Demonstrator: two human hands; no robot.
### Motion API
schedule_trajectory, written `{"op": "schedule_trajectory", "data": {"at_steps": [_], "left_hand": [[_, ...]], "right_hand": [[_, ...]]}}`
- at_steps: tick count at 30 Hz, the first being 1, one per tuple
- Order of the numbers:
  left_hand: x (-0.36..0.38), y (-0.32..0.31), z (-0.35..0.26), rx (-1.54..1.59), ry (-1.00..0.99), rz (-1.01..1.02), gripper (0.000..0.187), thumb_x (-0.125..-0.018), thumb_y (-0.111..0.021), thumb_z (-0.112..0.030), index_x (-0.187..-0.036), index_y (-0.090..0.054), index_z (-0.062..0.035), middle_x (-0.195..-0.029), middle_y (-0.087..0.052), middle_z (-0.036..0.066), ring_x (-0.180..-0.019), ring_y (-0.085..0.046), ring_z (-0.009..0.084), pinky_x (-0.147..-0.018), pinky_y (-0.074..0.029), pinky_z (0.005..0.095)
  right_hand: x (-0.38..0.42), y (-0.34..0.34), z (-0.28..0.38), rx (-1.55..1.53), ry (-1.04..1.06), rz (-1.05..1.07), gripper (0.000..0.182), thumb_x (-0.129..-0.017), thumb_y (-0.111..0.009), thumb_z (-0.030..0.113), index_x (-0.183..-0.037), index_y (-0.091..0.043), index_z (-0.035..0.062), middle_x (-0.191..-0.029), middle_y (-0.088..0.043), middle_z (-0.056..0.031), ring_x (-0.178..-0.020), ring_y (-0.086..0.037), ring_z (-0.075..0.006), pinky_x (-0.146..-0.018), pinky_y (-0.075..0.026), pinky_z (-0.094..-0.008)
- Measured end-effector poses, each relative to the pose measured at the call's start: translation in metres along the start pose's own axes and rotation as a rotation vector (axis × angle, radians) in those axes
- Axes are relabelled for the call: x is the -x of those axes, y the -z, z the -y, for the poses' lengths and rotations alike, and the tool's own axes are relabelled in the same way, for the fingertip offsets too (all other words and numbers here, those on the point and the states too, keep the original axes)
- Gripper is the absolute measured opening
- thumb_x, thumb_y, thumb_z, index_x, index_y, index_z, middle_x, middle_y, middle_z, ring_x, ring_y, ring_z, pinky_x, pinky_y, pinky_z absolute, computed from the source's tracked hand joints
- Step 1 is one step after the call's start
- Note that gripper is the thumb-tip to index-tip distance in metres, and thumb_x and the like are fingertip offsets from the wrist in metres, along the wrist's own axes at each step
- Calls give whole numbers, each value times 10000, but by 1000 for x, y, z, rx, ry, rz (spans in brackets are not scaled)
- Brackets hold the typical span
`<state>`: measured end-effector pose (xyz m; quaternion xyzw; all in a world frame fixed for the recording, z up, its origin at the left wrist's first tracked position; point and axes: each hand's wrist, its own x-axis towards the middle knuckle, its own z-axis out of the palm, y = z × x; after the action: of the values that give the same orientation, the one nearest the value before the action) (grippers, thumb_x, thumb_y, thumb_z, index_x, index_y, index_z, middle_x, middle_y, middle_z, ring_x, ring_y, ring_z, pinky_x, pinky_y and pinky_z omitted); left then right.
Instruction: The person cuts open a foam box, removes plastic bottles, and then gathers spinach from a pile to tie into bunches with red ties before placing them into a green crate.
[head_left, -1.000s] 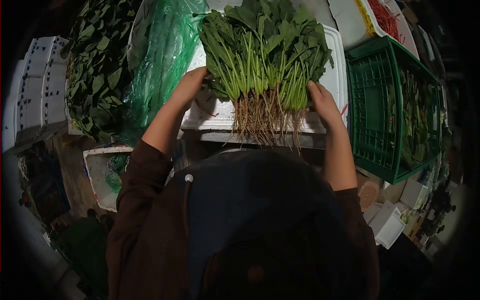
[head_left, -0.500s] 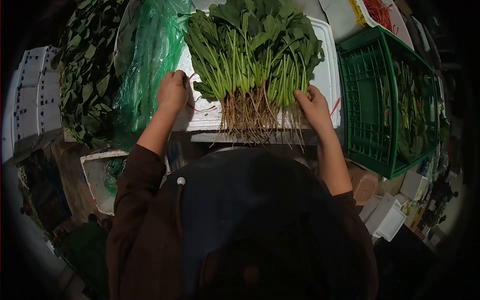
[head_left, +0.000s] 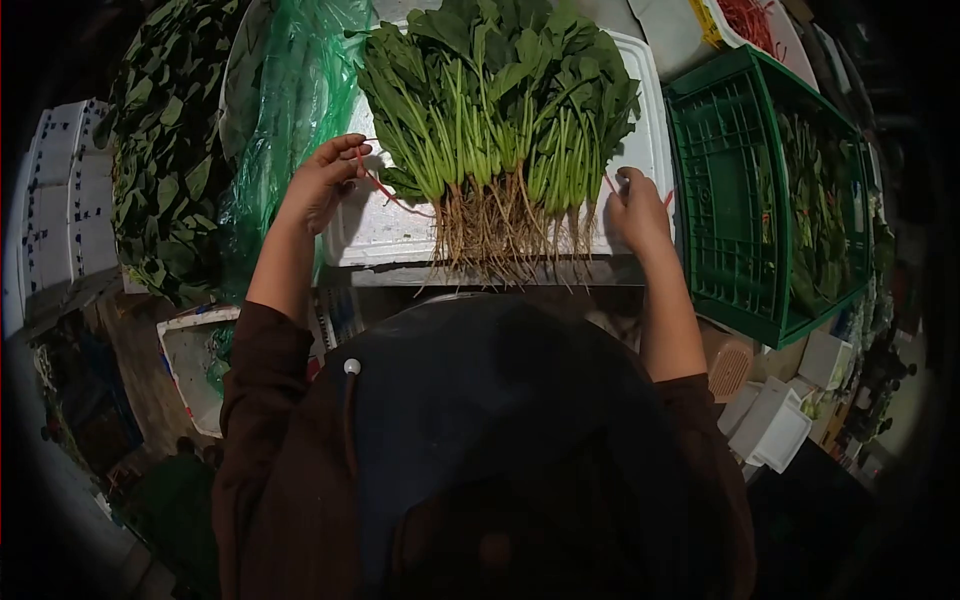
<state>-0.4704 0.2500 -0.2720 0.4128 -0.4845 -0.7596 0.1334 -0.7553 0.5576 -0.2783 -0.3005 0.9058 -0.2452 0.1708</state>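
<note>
Bundle of green leafy spinach with pale roots (head_left: 500, 130) lies on white foam box lid (head_left: 380, 225). Thin red string (head_left: 385, 190) runs under it: left hand (head_left: 322, 180) pinches one end, right hand (head_left: 635, 212) fisted on the other.

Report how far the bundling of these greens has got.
Done: the spinach bunch lies gathered on the white foam lid, roots aligned at its edge. In hand: left hand and right hand each hold an end of the red string. Left: no tie shows around the stems yet.
</note>
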Motion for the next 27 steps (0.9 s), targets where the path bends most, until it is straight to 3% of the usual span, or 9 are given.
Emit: {"op": "schedule_trajectory", "data": {"at_steps": [1,8,10,12,13,14,17,21,27], "left_hand": [[-3,2,4,-2,1,2,251,-843,-574,-85,-1094,-588,-84,-938,-614,-24,-742,-528,56,-647,-363,199],[-14,15,16,154,-17,52,292,-858,-614,-105,-1139,-548,-61,-1002,-614,27,-831,-575,98,-715,-431,231],[-10,16,15,236,11,51,305,-853,-612,-74,-1147,-536,-48,-1017,-606,43,-849,-584,115,-742,-465,243],[-11,20,18,650,44,237,364,-842,-600,-16,-1192,-499,-27,-1095,-583,75,-867,-598,151,-752,-521,245],[-9,21,17,693,42,251,406,-834,-607,1,-1217,-477,-33,-1140,-564,73,-864,-603,164,-709,-543,223],[-7,20,17,696,38,247,406,-834,-607,1,-1217,-477,-33,-1140,-564,73,-864,-603,164,-709,-543,223],[2,5,13,425,-42,114,319,-882,-600,-103,-1182,-504,-58,-1099,-570,41,-833,-597,146,-641,-507,202],[-7,13,19,397,-7,33,242,-925,-556,-204,-1117,-542,-57,-1027,-560,28,-747,-556,113,-599,-449,209],[2,-22,-11,240,-218,-26,293,-954,-487,-319,-1019,-578,-47,-880,-554,25,-652,-474,106,-595,-395,233]], "right_hand": [[1,-3,-2,328,135,-93,212,-834,-562,135,-1001,-579,7,-886,-613,-164,-796,-603,-327,-709,-483,-428],[-7,4,-18,394,244,-102,183,-833,-579,155,-984,-542,58,-798,-613,-176,-851,-586,-382,-738,-462,-460],[0,11,-10,179,-30,-5,171,-872,-548,189,-998,-521,77,-843,-624,-191,-762,-574,-416,-678,-463,-463],[2,11,-24,133,28,-1,155,-905,-511,200,-997,-513,75,-786,-626,-176,-633,-574,-376,-621,-466,-437],[4,13,-25,-19,-26,36,142,-906,-506,187,-994,-516,76,-716,-574,-115,-578,-542,-267,-559,-445,-371],[7,15,-25,-170,-82,75,130,-907,-500,173,-992,-518,76,-646,-522,-55,-523,-511,-159,-497,-423,-304],[16,33,-12,-464,-156,176,92,-901,-493,150,-964,-534,97,-624,-420,44,-494,-362,-32,-424,-304,-215],[23,52,0,-616,-283,177,110,-885,-487,117,-964,-553,79,-632,-396,68,-511,-333,-31,-437,-256,-209],[24,68,22,-550,-96,80,99,-891,-474,97,-947,-547,60,-651,-389,64,-566,-319,-34,-503,-276,-206]]}}
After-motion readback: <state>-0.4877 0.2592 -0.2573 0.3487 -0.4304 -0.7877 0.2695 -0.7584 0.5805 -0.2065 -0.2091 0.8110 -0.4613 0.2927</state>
